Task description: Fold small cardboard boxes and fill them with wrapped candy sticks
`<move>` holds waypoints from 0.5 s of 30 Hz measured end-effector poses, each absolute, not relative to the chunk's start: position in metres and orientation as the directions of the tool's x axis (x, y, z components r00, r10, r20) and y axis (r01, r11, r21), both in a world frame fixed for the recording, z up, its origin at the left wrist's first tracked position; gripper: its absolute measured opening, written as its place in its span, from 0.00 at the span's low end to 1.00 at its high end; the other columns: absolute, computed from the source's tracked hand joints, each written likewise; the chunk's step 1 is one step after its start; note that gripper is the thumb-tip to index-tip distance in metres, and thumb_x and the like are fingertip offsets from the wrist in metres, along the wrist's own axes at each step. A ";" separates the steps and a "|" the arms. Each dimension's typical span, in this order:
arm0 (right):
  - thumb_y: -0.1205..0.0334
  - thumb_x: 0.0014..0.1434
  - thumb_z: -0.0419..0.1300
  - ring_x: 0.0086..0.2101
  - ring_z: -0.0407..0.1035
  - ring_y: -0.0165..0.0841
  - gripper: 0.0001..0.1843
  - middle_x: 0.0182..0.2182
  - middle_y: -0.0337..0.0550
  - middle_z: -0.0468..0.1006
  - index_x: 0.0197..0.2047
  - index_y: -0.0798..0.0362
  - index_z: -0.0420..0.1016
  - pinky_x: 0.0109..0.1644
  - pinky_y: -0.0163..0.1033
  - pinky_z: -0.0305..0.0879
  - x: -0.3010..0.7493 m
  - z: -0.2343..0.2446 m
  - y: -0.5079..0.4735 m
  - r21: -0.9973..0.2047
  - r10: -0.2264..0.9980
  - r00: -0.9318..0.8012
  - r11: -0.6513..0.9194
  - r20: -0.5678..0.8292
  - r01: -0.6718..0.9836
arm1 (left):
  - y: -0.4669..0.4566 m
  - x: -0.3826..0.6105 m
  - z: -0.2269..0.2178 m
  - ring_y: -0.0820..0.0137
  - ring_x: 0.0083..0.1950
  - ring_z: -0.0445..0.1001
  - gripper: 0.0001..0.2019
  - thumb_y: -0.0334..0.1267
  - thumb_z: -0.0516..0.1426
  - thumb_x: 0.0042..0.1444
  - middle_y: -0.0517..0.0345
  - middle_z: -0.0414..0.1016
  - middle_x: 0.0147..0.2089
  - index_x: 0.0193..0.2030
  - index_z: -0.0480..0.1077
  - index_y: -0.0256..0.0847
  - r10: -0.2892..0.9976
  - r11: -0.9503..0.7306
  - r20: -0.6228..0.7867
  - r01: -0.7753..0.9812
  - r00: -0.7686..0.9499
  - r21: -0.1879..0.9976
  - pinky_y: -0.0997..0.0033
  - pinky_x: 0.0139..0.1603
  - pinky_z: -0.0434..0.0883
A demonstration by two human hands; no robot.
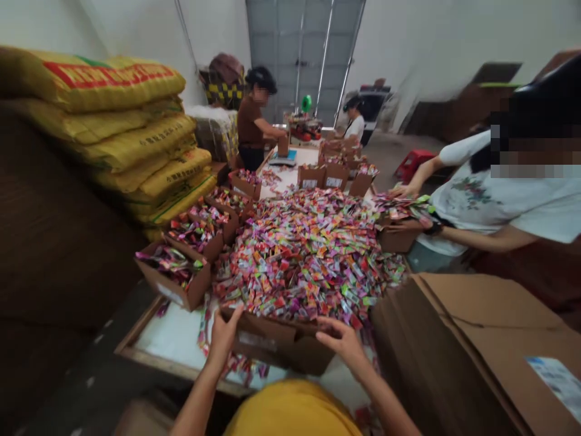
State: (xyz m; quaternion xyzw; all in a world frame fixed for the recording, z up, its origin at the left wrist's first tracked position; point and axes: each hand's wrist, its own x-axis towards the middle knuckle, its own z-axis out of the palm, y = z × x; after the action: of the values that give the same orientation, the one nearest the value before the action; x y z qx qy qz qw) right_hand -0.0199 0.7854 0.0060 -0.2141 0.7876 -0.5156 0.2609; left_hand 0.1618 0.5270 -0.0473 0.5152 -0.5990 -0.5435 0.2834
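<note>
A low cardboard box stands at the near edge of the table, its long side toward me. My left hand grips the box's left end, with the thumb near the upper rim. At the other end my right hand holds the right rim, its fingers bent over the edge. Directly behind the box spreads a large heap of small colourful wrapped packets. How full the box is cannot be seen, since its front wall hides the inside.
Filled boxes line the table's left side; more boxes stand farther back. Stacked flat cartons block the near right. Yellow sacks are piled at left. A co-worker handles packets at right; two people work behind.
</note>
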 end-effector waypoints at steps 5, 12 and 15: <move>0.51 0.39 0.72 0.52 0.68 0.44 0.43 0.49 0.49 0.76 0.59 0.50 0.69 0.60 0.50 0.62 -0.027 0.020 0.791 -0.936 -0.691 -0.700 0.339 -0.178 -0.097 | 0.552 0.159 -0.032 0.57 0.51 0.74 0.34 0.57 0.60 0.47 0.42 0.73 0.49 0.54 0.62 0.34 -0.927 -0.171 -0.256 -0.298 -0.275 0.939 0.55 0.56 0.69; 0.48 0.46 0.66 0.58 0.63 0.46 0.45 0.60 0.51 0.66 0.66 0.48 0.58 0.62 0.50 0.61 -0.040 -0.001 0.803 -0.935 -0.641 -0.763 0.217 0.081 -0.281 | 0.576 0.164 -0.029 0.49 0.63 0.66 0.42 0.56 0.63 0.41 0.40 0.68 0.61 0.60 0.59 0.38 -0.894 -0.076 -0.170 -0.234 -0.415 0.969 0.50 0.63 0.65; 0.48 0.48 0.65 0.50 0.70 0.46 0.45 0.59 0.53 0.67 0.67 0.47 0.56 0.55 0.51 0.67 -0.047 -0.029 0.805 -0.859 -0.428 -0.885 0.370 0.181 -0.354 | 0.575 0.174 -0.040 0.49 0.65 0.64 0.35 0.60 0.62 0.42 0.47 0.70 0.61 0.56 0.67 0.45 -0.863 -0.006 -0.088 -0.164 -0.498 0.986 0.46 0.65 0.62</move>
State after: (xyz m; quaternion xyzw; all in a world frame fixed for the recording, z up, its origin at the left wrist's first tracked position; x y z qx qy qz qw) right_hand -0.0474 0.8046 -0.0292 -0.2365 0.8269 -0.5089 0.0364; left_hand 0.1737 0.5753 -0.0396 0.4020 -0.6387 -0.5841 0.2989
